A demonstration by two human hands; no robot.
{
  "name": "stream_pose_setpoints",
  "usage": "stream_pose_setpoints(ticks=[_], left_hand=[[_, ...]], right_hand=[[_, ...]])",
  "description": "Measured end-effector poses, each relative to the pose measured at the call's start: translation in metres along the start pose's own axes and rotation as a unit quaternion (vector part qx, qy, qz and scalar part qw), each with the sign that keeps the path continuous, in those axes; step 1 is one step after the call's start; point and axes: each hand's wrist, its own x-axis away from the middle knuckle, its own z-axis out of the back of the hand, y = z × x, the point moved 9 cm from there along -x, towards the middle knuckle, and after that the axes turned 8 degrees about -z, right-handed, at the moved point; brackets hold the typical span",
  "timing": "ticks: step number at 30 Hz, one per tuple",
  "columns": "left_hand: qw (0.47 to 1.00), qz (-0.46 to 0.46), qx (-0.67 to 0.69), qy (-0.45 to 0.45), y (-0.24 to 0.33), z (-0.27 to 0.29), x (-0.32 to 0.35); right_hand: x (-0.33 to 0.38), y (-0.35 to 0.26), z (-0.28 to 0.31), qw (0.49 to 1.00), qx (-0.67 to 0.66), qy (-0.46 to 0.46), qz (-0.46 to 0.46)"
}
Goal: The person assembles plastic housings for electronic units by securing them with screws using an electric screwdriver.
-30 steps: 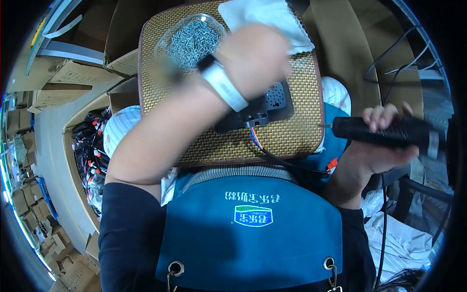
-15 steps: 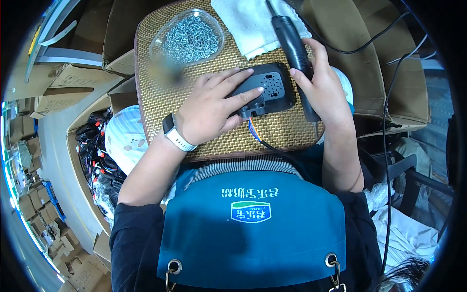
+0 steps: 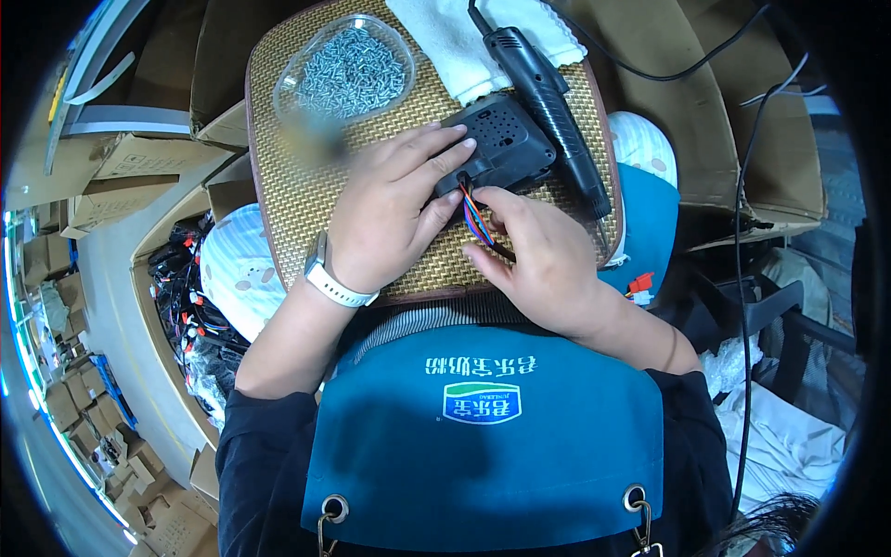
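A black plastic housing (image 3: 510, 139) with a perforated face lies on the woven-topped table (image 3: 306, 209). My left hand (image 3: 385, 204) grips its left end, fingers over the top and thumb down by the near edge. Coloured wires (image 3: 473, 218) come out of that edge and run into a black cable, mostly hidden under my right hand (image 3: 548, 255). That hand is curled around the wires, its index finger against them near the housing and its thumb lower down. Right of the housing lies a black electric screwdriver (image 3: 552, 121), untouched.
A clear dish of small silver screws (image 3: 353, 74) stands at the table's far left. A white cloth (image 3: 445, 46) lies at the far edge. The screwdriver's black cord (image 3: 673, 74) trails right. An open box of wired parts (image 3: 186, 306) stands at left, cardboard boxes (image 3: 650, 121) at right.
My right hand has let go of the electric screwdriver and moved left and nearer to the wires. The housing has turned and tilted slightly under my left hand.
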Motion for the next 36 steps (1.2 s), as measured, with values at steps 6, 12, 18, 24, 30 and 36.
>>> stream_pose_setpoints(ticks=[6,12,18,24,30,36], left_hand=[[1.0,0.021,0.002,0.019,0.002,0.011,0.003],[0.992,0.004,-0.026,0.123,0.009,0.047,0.0],[0.988,-0.131,-0.035,0.072,0.065,0.033,-0.014],[0.999,0.013,-0.011,0.049,0.02,0.016,0.0],[0.988,0.081,-0.108,-0.068,0.0,-0.008,0.019],[0.992,0.103,-0.035,-0.064,-0.009,0.001,0.019]], right_hand=[[0.001,0.002,0.003,0.998,-0.045,0.032,0.029],[-0.006,0.015,0.013,0.985,-0.16,-0.025,-0.051],[-0.001,0.039,0.047,0.773,-0.584,0.018,-0.247],[0.028,0.097,0.191,0.853,-0.219,0.433,-0.192],[0.033,0.157,0.244,0.852,0.215,0.402,-0.258],[0.004,0.193,0.237,0.819,0.321,0.331,-0.342]])
